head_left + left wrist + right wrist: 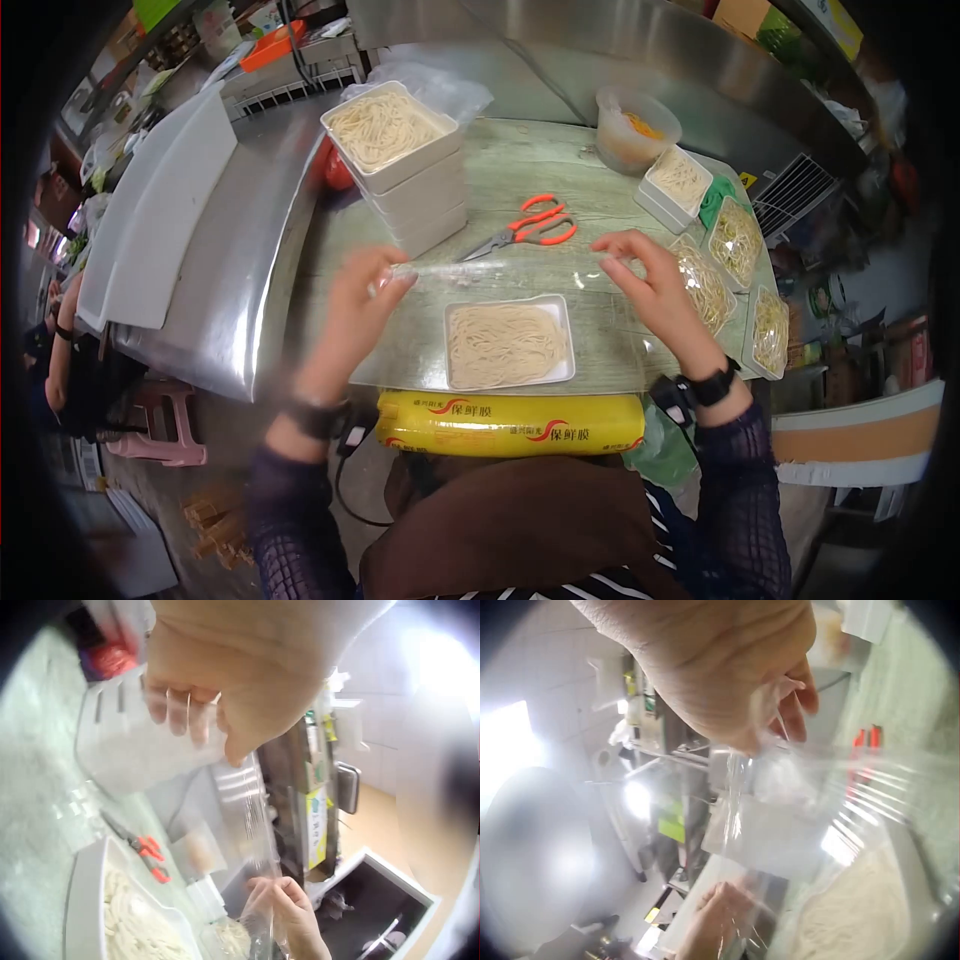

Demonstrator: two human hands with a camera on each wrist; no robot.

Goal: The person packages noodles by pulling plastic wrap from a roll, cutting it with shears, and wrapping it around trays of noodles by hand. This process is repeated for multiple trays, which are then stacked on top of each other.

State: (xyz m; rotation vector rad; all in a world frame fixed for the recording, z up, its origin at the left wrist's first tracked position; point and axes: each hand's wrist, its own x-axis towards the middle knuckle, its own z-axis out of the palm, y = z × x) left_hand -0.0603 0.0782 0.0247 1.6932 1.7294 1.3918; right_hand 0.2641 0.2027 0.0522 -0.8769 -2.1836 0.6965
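Left hand, right hand pinch film above noodles

I see a pink stool lower left, orange tray upper left, plastic tub upper right, wire rack right of it.

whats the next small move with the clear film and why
Probably lower the cling film onto the front white tray: the left hand and right hand hold it stretched out between them, above the tray, and the noodles inside look unwrapped.

"盛兴阳光 保鲜膜" on the yellow roll
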